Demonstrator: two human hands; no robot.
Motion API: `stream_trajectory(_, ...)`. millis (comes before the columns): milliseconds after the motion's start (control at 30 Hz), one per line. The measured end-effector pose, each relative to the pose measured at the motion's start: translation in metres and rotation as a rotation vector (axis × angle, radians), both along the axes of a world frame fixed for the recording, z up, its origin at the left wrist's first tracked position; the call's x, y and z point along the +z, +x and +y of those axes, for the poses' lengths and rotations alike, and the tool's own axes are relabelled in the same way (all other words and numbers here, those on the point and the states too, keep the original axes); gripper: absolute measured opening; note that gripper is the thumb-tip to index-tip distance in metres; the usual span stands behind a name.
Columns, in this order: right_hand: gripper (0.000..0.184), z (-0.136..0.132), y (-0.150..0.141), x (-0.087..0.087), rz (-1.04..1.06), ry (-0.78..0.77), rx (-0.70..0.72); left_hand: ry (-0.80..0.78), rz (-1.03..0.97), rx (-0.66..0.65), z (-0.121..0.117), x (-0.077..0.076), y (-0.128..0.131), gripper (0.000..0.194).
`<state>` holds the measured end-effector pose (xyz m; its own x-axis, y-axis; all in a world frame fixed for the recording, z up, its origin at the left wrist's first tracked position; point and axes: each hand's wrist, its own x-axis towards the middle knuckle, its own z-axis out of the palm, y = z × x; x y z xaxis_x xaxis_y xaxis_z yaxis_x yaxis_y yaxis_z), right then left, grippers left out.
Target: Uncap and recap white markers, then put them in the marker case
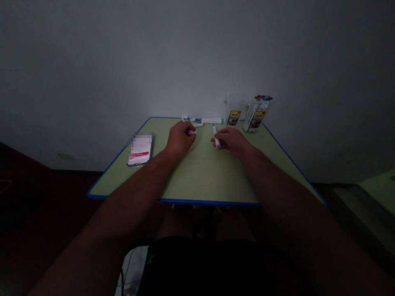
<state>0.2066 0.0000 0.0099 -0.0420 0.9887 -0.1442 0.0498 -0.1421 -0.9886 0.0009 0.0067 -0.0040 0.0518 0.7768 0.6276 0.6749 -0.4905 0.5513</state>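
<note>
My left hand [181,137] is closed over the far middle of the table, its fingers pinching a small purple-and-white piece that looks like a marker cap [191,132]. Part of that piece is hidden by the fingers. To the right, my right hand [231,139] grips a white marker [215,136] between thumb and fingers. This marker slants, its pink-purple end toward me and its narrow end toward the wall. Just beyond my left hand lie several loose white markers, among them a marker [198,125] close to my fingers and a long white one [211,121] along the back edge.
A clear plastic case [235,107] stands at the back right. Beside it, another clear case [256,115] holds several markers with coloured ends. A phone [140,150] with a lit screen lies on the left of the pale green table [203,181], which has a blue rim. Behind rises a wall [191,57].
</note>
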Motion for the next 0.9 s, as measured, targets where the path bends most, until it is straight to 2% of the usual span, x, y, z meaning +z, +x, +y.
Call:
stream_trajectory(233, 0.017, 0.000, 0.000, 0.001, 0.016, -0.009, -0.009, 0.065, 0.016, -0.005, -0.001, -0.001, 0.003, 0.015)
stream_trajectory(600, 0.017, 0.002, 0.001, 0.000, 0.008, -0.002, 0.004, 0.038, -0.023, -0.001, -0.001, -0.001, 0.004, 0.015)
stream_trajectory(900, 0.009, 0.002, 0.009, 0.003, -0.056, 0.061, 0.052, -0.174, -0.377, -0.106, 0.013, -0.006, -0.004, 0.017)
